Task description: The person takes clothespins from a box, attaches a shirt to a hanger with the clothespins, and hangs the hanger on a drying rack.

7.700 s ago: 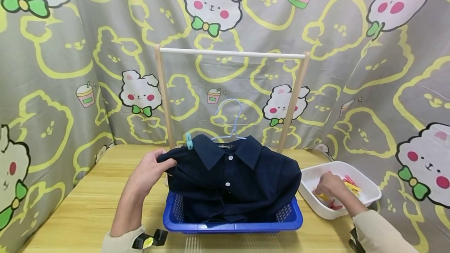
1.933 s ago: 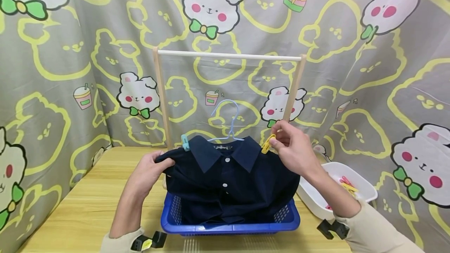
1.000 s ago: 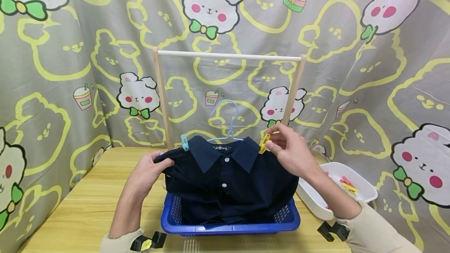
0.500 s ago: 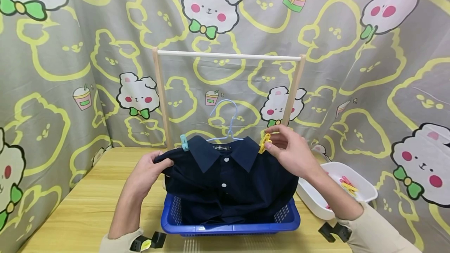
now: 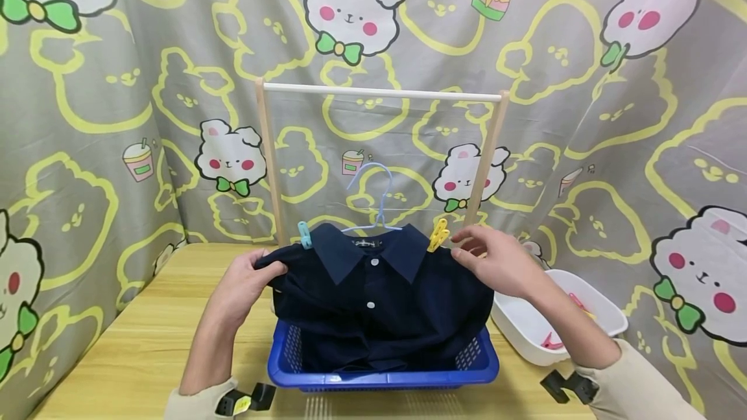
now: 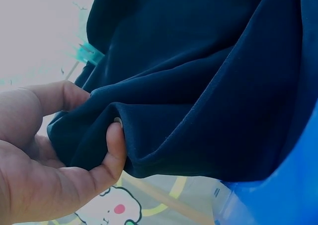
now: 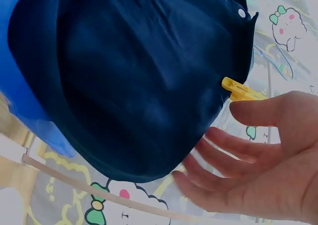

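Observation:
A dark navy shirt on a light blue hanger lies over a blue basket. A teal clothespin sits on its left shoulder and a yellow clothespin on its right shoulder. My left hand grips the shirt's left shoulder fabric, thumb pressed into the fold. My right hand hovers just right of the yellow clothespin with fingers spread and holds nothing.
A wooden rack stands behind the basket on the wooden table. A white tub with pink and yellow clothespins sits at the right. A patterned curtain closes off the back and both sides.
My right hand brought a yellow clothespin from the tub, clipped it on the shirt's right shoulder, then let go and drew back right. The left hand kept its grip.

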Available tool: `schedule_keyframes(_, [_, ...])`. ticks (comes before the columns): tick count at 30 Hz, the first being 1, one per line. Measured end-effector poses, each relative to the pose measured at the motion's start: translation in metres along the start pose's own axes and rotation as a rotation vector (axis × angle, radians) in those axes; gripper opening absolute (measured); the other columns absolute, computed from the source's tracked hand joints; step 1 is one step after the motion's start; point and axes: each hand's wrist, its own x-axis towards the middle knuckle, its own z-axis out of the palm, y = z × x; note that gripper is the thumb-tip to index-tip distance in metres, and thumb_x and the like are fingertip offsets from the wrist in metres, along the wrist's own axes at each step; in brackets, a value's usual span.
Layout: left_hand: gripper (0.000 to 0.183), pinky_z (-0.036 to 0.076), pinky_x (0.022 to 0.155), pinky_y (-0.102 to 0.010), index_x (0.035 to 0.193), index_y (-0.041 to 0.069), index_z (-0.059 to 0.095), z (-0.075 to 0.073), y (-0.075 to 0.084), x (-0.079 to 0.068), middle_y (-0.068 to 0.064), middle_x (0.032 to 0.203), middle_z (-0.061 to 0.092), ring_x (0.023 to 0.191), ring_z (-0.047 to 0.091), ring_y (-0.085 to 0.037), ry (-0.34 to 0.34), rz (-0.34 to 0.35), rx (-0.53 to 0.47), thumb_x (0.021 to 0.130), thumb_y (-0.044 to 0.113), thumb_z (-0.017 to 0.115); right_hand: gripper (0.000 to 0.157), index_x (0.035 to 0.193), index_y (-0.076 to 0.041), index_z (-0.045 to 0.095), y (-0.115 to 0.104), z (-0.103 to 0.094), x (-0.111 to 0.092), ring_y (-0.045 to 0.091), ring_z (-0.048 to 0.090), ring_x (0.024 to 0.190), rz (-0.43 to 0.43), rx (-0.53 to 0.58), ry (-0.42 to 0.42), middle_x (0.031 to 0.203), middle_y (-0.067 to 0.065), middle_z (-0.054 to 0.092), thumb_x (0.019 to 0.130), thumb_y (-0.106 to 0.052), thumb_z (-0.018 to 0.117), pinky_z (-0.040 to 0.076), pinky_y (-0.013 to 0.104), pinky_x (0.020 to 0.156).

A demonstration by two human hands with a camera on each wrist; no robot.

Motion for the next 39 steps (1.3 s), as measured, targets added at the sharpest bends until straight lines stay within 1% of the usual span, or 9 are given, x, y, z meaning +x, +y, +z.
schedule_keyframes(6, [0.019,0.040,0.074,-0.032,0.077,0.006,0.056,0.000,0.000,0.000,0.002,0.072,0.049,0.080,0.048,-0.019,0.003,0.000,0.008,0.093,0.010,0.064,0.040,0.134,-0.013,0.063,0.006,0.002,-0.003,0.039,0.064,0.116,-0.002,-0.053,-0.131,0.126,0.015,0.068,0.103,-0.038,0.057,0.055,0.054,0.092])
schedule_keyframes(15, [0.018,0.041,0.076,-0.032,0.077,0.006,0.055,-0.001,0.000,0.001,0.002,0.072,0.050,0.080,0.048,-0.019,0.018,0.006,0.002,0.093,0.009,0.064,0.050,0.142,-0.011,0.057,0.011,0.003,-0.005,0.042,0.057,0.128,-0.018,-0.061,-0.186,0.142,0.020,0.058,0.105,-0.044,0.050,0.046,0.059,0.103])
schedule_keyframes(20, [0.019,0.041,0.077,-0.032,0.077,0.006,0.054,0.000,0.000,0.000,0.002,0.071,0.049,0.080,0.048,-0.019,0.021,0.004,0.005,0.093,0.008,0.063,0.044,0.134,-0.012,0.061,0.015,0.007,-0.006,0.038,0.061,0.121,-0.017,-0.048,-0.169,0.134,0.018,0.063,0.106,-0.044,0.049,0.049,0.058,0.099])
schedule_keyframes(23, [0.019,0.041,0.077,-0.032,0.076,0.006,0.055,0.000,-0.001,0.000,0.002,0.071,0.049,0.079,0.048,-0.019,0.016,0.000,0.007,0.093,0.008,0.063,0.039,0.127,-0.014,0.064,0.020,0.010,-0.006,0.029,0.063,0.107,-0.035,-0.024,-0.144,0.120,0.011,0.068,0.106,-0.043,0.049,0.053,0.050,0.091])
schedule_keyframes(24, [0.019,0.041,0.076,-0.032,0.076,0.006,0.055,0.000,-0.001,0.000,0.002,0.071,0.049,0.079,0.048,-0.019,0.014,-0.001,0.008,0.093,0.008,0.063,0.037,0.122,-0.014,0.065,0.022,0.012,-0.006,0.025,0.063,0.101,-0.041,-0.011,-0.135,0.111,0.008,0.068,0.106,-0.043,0.048,0.052,0.045,0.086])
schedule_keyframes(26, [0.019,0.040,0.076,-0.032,0.077,0.006,0.055,0.000,-0.001,0.000,0.002,0.071,0.048,0.079,0.047,-0.019,0.010,-0.003,0.014,0.093,0.009,0.064,0.033,0.108,-0.014,0.065,0.024,0.015,-0.005,0.021,0.058,0.088,-0.048,0.025,-0.120,0.093,0.003,0.063,0.107,-0.042,0.048,0.048,0.038,0.076])
schedule_keyframes(30, [0.019,0.038,0.073,-0.033,0.078,0.006,0.054,-0.001,-0.002,0.000,0.001,0.071,0.045,0.077,0.045,-0.019,0.000,-0.007,0.020,0.093,0.009,0.064,0.034,0.090,-0.014,0.061,0.028,0.022,-0.005,0.018,0.051,0.080,-0.046,0.094,-0.091,0.080,0.000,0.048,0.108,-0.040,0.047,0.038,0.033,0.070])
schedule_keyframes(35, [0.020,0.036,0.071,-0.034,0.078,0.006,0.053,-0.001,-0.002,0.000,0.000,0.074,0.042,0.079,0.044,-0.021,-0.002,-0.010,0.027,0.093,0.010,0.066,0.033,0.089,-0.014,0.065,0.031,0.028,-0.004,0.018,0.054,0.087,-0.043,0.161,-0.051,0.087,0.001,0.058,0.108,-0.034,0.048,0.043,0.031,0.076])
schedule_keyframes(39, [0.020,0.037,0.071,-0.034,0.079,0.006,0.052,-0.001,-0.001,0.000,-0.001,0.079,0.043,0.082,0.045,-0.022,0.010,0.001,0.031,0.092,0.010,0.066,0.030,0.099,-0.015,0.072,0.032,0.034,-0.005,0.018,0.060,0.093,-0.025,0.152,0.036,0.097,0.002,0.067,0.107,-0.034,0.051,0.048,0.037,0.087])
